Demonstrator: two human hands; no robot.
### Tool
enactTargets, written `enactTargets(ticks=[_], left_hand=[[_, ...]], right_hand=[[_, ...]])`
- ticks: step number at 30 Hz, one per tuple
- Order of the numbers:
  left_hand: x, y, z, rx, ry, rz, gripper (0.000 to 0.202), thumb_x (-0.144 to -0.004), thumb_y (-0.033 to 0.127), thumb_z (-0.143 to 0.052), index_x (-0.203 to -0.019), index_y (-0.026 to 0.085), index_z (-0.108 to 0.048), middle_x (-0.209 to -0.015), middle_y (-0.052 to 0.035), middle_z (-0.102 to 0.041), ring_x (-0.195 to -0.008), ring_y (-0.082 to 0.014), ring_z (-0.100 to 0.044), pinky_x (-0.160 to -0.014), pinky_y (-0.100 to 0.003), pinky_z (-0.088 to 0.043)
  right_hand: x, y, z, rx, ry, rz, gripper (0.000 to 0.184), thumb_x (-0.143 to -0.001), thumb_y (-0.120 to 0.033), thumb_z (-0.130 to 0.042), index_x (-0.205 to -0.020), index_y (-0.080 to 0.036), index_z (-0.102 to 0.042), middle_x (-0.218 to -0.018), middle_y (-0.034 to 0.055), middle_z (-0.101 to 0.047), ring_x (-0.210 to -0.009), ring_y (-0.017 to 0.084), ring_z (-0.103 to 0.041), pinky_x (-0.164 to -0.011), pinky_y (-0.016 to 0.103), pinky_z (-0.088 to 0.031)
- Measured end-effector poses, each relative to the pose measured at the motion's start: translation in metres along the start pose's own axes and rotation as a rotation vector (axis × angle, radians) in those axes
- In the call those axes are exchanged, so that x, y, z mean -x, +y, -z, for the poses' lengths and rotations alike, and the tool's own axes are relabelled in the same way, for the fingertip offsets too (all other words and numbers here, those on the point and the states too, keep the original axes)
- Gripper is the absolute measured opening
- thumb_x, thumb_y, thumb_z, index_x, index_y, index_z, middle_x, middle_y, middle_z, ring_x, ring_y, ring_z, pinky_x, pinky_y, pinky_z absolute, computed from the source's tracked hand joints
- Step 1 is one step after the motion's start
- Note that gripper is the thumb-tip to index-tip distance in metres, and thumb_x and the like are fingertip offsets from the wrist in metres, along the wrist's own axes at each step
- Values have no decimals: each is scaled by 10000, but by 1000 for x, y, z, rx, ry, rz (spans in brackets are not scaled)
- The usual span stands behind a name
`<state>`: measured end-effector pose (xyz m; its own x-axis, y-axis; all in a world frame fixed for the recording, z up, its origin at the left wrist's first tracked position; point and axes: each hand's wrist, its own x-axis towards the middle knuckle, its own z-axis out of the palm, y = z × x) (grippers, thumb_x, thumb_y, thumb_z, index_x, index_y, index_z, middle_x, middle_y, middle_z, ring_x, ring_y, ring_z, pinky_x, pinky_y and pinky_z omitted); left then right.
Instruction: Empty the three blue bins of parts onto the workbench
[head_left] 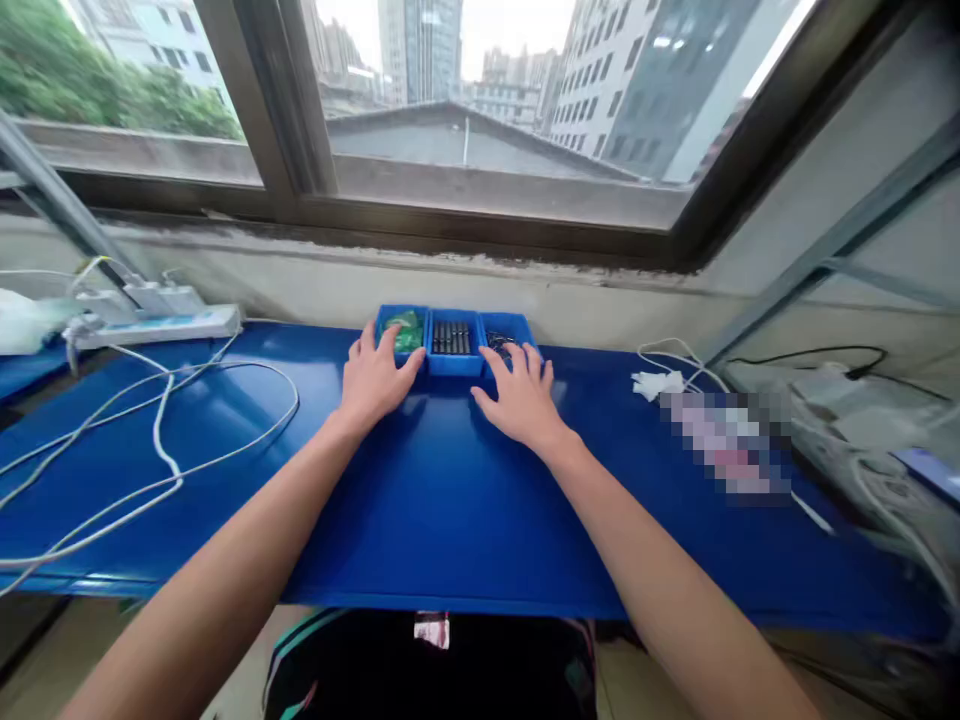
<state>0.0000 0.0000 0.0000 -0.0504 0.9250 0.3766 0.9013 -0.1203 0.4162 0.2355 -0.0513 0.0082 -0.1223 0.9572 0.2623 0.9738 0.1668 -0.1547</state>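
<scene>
At blue bins point(453, 345) — left hand point(373, 378), right hand point(519, 398) touching, fingers spread.

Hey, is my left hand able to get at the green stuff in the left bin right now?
Probably yes: the left hand already rests at the left bin, fingertips beside the green parts, with nothing covering them.

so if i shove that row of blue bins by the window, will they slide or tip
The blue bins look low and wide, so they would likely slide rather than tip. The blue table top looks smooth and glossy, which probably helps. The left hand and right hand rest at their front edge; the three may drift apart if not joined.
</scene>
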Motion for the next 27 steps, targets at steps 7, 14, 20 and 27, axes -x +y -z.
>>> enactTargets(ticks=[7,14,20,27], left_hand=[[1,0,-1,87,-66,24,682,-1028,576,-558,-1580,177,-531,-1727,-220,-314,-1532,-449,-438,-1242,-586,-421],[-2,-8,2,199,-103,68,770,-982,667,-561,-1616,249,-432,-1778,-181,-150,-1550,-436,-411,-1243,-590,-411],[-8,-17,8,221,-74,98,540,-1010,632,-519,-1385,246,-559,-1414,-174,-640,-1368,-404,-591,-1169,-608,-454],[-10,-38,11,170,-125,-59,354,-969,447,-639,-1254,246,-576,-1343,-128,-673,-1273,-342,-640,-1091,-473,-511]], right_hand=[[0,8,-6,-44,-4,28,718,-1014,-437,-642,-1671,-252,-417,-1649,193,-427,-1581,439,-282,-1252,715,-280],[-8,16,-9,-247,144,-73,682,-930,-277,-673,-1592,-203,-524,-1688,206,-300,-1602,455,-196,-1286,628,-280],[-17,35,-9,-423,177,-298,453,-913,-264,-603,-1350,-172,-685,-1554,211,-459,-1475,402,-448,-1235,569,-392],[-18,48,2,-466,96,-264,365,-1001,-451,-548,-1147,-200,-769,-1340,147,-682,-1229,303,-665,-1108,441,-498]])
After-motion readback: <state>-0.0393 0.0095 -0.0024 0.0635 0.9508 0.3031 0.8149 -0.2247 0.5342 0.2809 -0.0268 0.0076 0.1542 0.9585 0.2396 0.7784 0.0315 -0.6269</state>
